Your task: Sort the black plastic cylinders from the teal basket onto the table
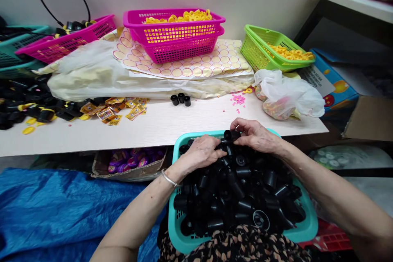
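A teal basket (177, 229) rests on my lap, heaped with several black plastic tubes (239, 196). Both hands are over its far end, fingers curled. My left hand (204, 152), with a silver bracelet at the wrist, presses down among the tubes. My right hand (256, 134) pinches a black tube (231, 134) at the basket's far rim. The fingertips of the two hands almost meet around that tube. Three more black tubes (181, 99) stand on the white table (159, 125) just beyond.
Two stacked pink baskets (181, 37) and a green basket (270, 49) hold yellow rings. Sticker sheets (215, 63), plastic bags (288, 96), small orange packets (116, 110) and black parts (27, 102) lie on the table. A blue tarp (52, 208) covers the floor at left.
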Motion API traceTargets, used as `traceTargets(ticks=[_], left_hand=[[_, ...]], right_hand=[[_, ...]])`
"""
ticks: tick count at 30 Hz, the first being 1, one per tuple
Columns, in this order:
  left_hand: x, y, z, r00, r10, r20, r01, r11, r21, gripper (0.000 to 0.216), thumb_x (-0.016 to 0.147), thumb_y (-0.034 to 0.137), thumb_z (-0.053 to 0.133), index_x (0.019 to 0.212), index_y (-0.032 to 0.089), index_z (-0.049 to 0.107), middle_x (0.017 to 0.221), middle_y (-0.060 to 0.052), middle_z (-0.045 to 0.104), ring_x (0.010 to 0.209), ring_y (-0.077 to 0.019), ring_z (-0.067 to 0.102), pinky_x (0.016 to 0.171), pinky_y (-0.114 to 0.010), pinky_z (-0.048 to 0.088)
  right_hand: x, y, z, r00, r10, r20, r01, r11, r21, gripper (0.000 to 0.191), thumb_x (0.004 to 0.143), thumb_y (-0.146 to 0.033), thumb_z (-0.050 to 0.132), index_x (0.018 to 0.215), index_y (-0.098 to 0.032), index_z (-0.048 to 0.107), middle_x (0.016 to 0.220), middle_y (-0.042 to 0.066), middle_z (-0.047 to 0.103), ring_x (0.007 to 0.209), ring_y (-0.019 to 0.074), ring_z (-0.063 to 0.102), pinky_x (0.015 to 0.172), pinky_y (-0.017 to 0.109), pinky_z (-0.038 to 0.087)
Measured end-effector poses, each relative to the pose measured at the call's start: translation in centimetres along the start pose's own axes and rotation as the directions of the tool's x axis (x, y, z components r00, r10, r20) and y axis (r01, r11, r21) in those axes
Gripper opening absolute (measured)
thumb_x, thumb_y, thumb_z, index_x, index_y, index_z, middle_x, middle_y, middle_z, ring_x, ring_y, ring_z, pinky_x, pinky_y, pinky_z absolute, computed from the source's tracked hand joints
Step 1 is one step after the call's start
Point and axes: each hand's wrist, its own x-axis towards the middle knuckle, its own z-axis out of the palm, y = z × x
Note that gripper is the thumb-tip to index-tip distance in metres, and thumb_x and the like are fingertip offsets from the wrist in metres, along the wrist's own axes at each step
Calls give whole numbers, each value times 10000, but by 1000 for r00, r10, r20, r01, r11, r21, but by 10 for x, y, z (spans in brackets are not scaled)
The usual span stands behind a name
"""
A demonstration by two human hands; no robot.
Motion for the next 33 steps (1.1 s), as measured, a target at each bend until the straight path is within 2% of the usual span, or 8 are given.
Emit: traceTargets(ticks=[5,9,13,16,21,25,29,33], left_hand=[[4,9,13,995,-55,-78,58,998,32,115,678,286,558,653,185,608,593,-28,552,569,-166,495,527,-275,265],[1,7,12,992,-89,-91,65,970,-236,163,697,301,553,736,184,661,564,9,527,531,-127,442,522,-254,280],[-4,0,7,982,-149,-116,27,719,-694,259,755,369,558,894,176,661,650,21,560,567,-105,454,531,-224,337],[-5,-6,2,984,-151,-90,14,573,-820,299,761,398,595,947,171,652,725,10,594,618,-108,495,577,-224,386],[-11,-14,-4,991,50,-125,-124,711,-692,292,786,312,589,1026,164,665,1015,-54,627,970,-180,549,875,-279,400],[-21,-14,-11,987,148,-59,-151,748,-647,286,825,305,543,1060,185,656,1152,-60,606,1140,-211,491,996,-310,324],[-28,-11,-14,980,200,8,-147,747,-648,310,848,310,511,1113,192,619,1094,-46,620,1017,-196,536,911,-298,381],[-31,-7,-14,992,126,-24,-111,748,-654,281,826,326,550,1064,185,600,926,-18,602,841,-151,508,774,-258,402]], right_hand=[[-9,1,-1,996,-65,53,74,979,-190,238,688,-98,537,909,-188,528,814,-19,512,680,108,467,591,225,361],[-14,0,0,990,-130,46,137,955,-262,232,705,-103,532,919,-190,547,863,1,523,748,130,481,639,242,375],[-16,-2,-2,995,-102,-8,100,986,-133,205,715,-137,570,909,-197,544,846,-6,499,705,118,469,608,233,367],[-17,-4,-3,998,-56,-14,56,998,-13,213,709,-164,611,905,-200,535,767,-27,475,624,97,426,553,224,333],[-21,-10,-3,999,-17,32,17,1000,-7,202,716,-174,625,899,-191,540,700,-37,473,596,90,413,536,217,317],[-24,-19,-3,998,-26,65,32,996,-82,201,728,-188,626,919,-192,564,748,-20,512,630,99,444,559,219,342],[-25,-26,-1,994,-72,77,79,992,-101,196,750,-196,621,942,-190,579,795,-11,530,671,108,469,595,226,369],[-23,-28,4,987,-146,67,154,980,-124,222,764,-184,625,981,-189,584,880,1,540,715,111,484,642,231,395]])
